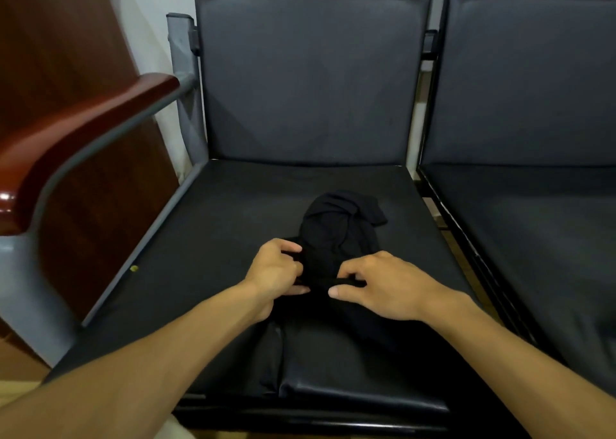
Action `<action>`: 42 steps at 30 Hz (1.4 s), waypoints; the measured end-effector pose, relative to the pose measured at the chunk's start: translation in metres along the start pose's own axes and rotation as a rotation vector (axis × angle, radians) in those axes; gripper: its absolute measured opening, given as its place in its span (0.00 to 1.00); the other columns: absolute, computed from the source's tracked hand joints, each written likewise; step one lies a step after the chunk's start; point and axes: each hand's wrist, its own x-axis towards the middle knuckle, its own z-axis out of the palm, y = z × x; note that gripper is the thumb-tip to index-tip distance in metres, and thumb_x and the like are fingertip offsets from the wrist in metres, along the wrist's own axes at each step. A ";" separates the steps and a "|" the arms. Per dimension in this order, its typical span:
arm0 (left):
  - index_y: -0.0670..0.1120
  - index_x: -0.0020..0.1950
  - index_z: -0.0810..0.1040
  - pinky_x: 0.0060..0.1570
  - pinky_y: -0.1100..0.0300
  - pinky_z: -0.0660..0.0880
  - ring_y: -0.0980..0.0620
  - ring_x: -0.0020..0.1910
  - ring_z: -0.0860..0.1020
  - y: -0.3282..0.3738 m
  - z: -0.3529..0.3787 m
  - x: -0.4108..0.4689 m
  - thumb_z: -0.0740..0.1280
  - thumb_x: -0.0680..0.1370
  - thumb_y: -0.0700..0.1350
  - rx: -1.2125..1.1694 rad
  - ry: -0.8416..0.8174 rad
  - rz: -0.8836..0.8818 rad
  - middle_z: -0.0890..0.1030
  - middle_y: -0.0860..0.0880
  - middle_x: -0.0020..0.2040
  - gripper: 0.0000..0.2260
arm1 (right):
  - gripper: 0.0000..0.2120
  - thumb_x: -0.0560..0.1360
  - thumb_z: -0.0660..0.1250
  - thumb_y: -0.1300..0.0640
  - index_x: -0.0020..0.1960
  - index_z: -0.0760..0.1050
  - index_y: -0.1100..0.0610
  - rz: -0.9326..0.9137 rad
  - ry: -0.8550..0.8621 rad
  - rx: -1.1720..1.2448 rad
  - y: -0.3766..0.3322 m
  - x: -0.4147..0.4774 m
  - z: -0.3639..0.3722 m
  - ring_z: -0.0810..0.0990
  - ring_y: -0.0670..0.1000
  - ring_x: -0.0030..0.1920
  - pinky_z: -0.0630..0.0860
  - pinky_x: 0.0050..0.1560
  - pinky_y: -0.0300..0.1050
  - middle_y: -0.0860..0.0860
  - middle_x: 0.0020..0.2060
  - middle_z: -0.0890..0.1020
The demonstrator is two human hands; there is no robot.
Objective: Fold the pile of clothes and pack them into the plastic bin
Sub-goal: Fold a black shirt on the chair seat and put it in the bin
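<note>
A black garment [336,228] lies bunched on the dark seat cushion [213,232] of a chair, its far end crumpled and its near part running toward the seat's front edge. My left hand [275,270] pinches the cloth's left edge with curled fingers. My right hand [380,285] pinches a fold of the same cloth just to the right, thumb underneath. The two hands are close together over the garment's middle. No plastic bin is in view.
A dark padded backrest [310,78] rises behind the seat. A wooden armrest [83,138] on a grey metal frame runs along the left. A second dark seat [533,232] adjoins on the right. A small yellow scrap [134,268] lies by the left seat edge.
</note>
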 end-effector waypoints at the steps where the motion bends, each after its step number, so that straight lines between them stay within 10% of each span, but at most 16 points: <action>1: 0.43 0.60 0.73 0.39 0.56 0.82 0.44 0.51 0.80 0.000 0.000 -0.001 0.62 0.77 0.29 -0.047 0.000 0.000 0.76 0.40 0.57 0.15 | 0.12 0.77 0.63 0.40 0.51 0.80 0.46 0.001 0.021 0.017 0.001 0.000 -0.001 0.79 0.46 0.51 0.77 0.52 0.50 0.46 0.45 0.83; 8: 0.43 0.57 0.76 0.37 0.57 0.78 0.45 0.50 0.80 0.017 -0.013 -0.015 0.55 0.78 0.27 -0.419 0.008 -0.004 0.79 0.39 0.54 0.16 | 0.11 0.77 0.67 0.48 0.39 0.82 0.50 0.170 0.350 0.260 0.015 -0.007 -0.015 0.78 0.42 0.42 0.72 0.43 0.37 0.44 0.36 0.82; 15: 0.44 0.50 0.80 0.38 0.49 0.76 0.40 0.45 0.78 0.028 -0.038 -0.039 0.47 0.76 0.30 -0.441 0.162 -0.058 0.76 0.41 0.47 0.23 | 0.20 0.80 0.63 0.52 0.51 0.77 0.72 0.481 0.550 0.931 0.039 -0.025 -0.029 0.82 0.62 0.51 0.77 0.57 0.59 0.64 0.48 0.83; 21: 0.43 0.49 0.82 0.47 0.47 0.79 0.41 0.46 0.79 0.019 -0.042 -0.057 0.56 0.77 0.36 0.174 0.047 -0.077 0.80 0.41 0.47 0.15 | 0.11 0.73 0.73 0.49 0.44 0.82 0.58 0.500 0.237 0.472 0.043 -0.047 -0.036 0.81 0.52 0.50 0.77 0.54 0.48 0.53 0.45 0.83; 24: 0.43 0.46 0.82 0.33 0.56 0.79 0.43 0.39 0.82 0.016 -0.046 -0.062 0.61 0.78 0.45 0.575 -0.070 -0.091 0.81 0.43 0.44 0.11 | 0.12 0.72 0.73 0.46 0.39 0.80 0.54 0.498 0.039 0.262 0.040 -0.050 -0.035 0.79 0.50 0.50 0.75 0.53 0.45 0.50 0.44 0.81; 29: 0.42 0.43 0.84 0.34 0.60 0.73 0.49 0.34 0.79 0.013 -0.050 -0.050 0.62 0.77 0.54 0.975 0.064 0.093 0.81 0.47 0.38 0.17 | 0.27 0.77 0.60 0.37 0.28 0.66 0.56 0.484 0.125 0.068 0.030 -0.040 -0.028 0.74 0.50 0.32 0.70 0.35 0.42 0.50 0.29 0.73; 36: 0.48 0.64 0.76 0.65 0.51 0.70 0.47 0.63 0.72 -0.004 -0.030 -0.006 0.61 0.80 0.47 1.048 -0.018 0.270 0.72 0.46 0.65 0.14 | 0.15 0.78 0.63 0.43 0.46 0.79 0.54 0.467 0.250 0.165 0.026 -0.006 -0.021 0.79 0.54 0.51 0.76 0.52 0.48 0.53 0.47 0.82; 42: 0.43 0.65 0.69 0.63 0.50 0.70 0.46 0.61 0.73 -0.003 -0.006 0.004 0.60 0.81 0.55 1.042 -0.121 0.171 0.74 0.45 0.62 0.19 | 0.25 0.78 0.63 0.45 0.72 0.66 0.54 0.416 0.252 0.252 0.023 0.037 -0.015 0.73 0.57 0.65 0.71 0.63 0.50 0.55 0.65 0.75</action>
